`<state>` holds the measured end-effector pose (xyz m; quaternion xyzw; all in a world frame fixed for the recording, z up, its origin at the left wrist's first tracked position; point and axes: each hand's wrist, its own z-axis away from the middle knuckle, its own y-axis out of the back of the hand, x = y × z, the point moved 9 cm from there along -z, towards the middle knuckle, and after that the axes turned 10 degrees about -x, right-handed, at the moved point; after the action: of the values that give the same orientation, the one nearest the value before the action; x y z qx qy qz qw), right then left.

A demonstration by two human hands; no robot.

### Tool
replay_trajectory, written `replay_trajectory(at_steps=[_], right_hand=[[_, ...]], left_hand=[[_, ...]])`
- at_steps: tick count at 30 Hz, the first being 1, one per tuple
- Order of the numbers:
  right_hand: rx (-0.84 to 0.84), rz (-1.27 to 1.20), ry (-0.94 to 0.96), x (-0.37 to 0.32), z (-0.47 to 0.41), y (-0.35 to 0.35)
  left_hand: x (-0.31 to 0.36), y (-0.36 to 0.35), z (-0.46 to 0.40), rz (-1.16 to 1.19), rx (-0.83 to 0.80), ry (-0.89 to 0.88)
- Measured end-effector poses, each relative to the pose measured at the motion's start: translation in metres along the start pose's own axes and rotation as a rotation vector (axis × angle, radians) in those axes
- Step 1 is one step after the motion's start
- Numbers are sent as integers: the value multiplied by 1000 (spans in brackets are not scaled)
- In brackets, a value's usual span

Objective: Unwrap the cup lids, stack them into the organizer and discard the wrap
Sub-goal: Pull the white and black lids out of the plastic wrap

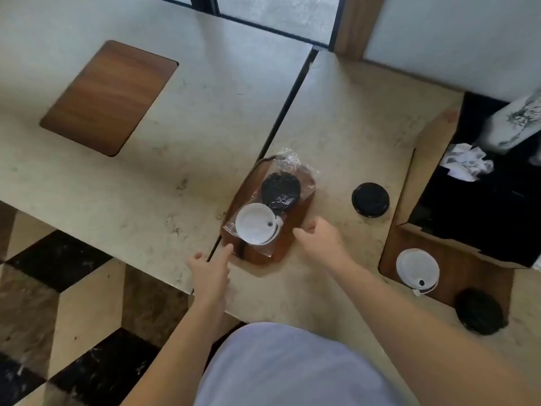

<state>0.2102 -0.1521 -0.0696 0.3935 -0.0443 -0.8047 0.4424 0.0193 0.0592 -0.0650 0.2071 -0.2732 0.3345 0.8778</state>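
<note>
Though blurred, wrapped lids (pixel 268 209) on the organizer (pixel 288 244) — left fingers (pixel 227 250) straight, right fingers (pixel 304 228) seemingly curled.

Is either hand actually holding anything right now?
Nothing is plainly held. The left hand points straight fingers at the wooden organizer's near corner; the right hand hovers beside it, loosely curled.

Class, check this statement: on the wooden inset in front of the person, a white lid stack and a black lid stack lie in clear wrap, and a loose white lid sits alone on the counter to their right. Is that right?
Not quite. The head view shows the loose lid alone on the counter is black, not white. The white lid stack and black lid stack do lie in clear wrap on the wooden inset.
</note>
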Motion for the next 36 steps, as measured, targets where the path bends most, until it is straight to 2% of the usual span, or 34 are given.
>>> replay_trajectory(at_steps=[2,5,7,11,22,28,32,36], right_hand=[[37,-50,-29,-12,-14,5],[3,-412,-168,-22,-33,4],[-18,-538,-268,-20,-40,2],[-30,-541,-310,-15,-51,1],[-28,-657,-209,15,-31,12],[18,-788,-231,95,45,36],[119,-1001,-331,174,110,42],[201,-1244,-408,240,165,36]], left_hand=[[12,-1,-9,-64,36,-2],[17,-14,-23,-62,-22,37],[18,-21,-29,-73,-46,41],[14,-33,-36,-118,-87,27],[22,-44,-28,-189,-159,-83],[22,-85,8,-416,-336,-246],[-7,-139,36,-656,-539,-254],[-41,-191,65,-762,-682,-264]])
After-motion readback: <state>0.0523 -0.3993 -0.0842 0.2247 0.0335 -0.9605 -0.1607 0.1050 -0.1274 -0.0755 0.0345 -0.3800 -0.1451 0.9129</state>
